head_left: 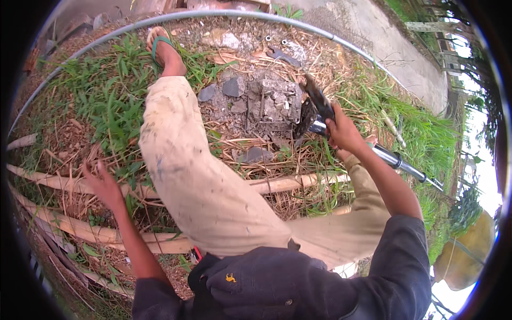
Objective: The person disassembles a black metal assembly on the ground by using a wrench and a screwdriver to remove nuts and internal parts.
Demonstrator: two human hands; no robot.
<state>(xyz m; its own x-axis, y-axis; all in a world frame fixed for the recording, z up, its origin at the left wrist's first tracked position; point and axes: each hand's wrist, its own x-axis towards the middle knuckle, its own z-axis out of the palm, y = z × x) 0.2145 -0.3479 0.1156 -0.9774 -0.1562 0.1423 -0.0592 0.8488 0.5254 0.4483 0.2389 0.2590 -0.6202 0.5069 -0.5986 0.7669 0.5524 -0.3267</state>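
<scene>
Right hand (pixel 345 129), just to the right of the broken concrete block (pixel 269 109), was closed, its fingers curled around a dark bar-like piece (pixel 316 96) whose upper end slanted up beside the block's top edge. Near that grip, a shiny metal tube (pixel 389 156) ran away from the block toward the lower right; whether it was joined to the piece could not be told. Left hand (pixel 105 184) hung well to the left of the block and below it, fingers spread, with nothing in it. Judging by looks, the dark piece was hard and stiff, fairly weighty for its length, and unlikely to break or bend; the narrow end nearest the block seemed the poorer place for fingers, the thicker black part the better one. The polished tube was probably heavier and, being smooth and round, apt to slip or roll, so a full wrap near its dark collar (pixel 398 160), farther from the block, would likely have served better than a pinch.
</scene>
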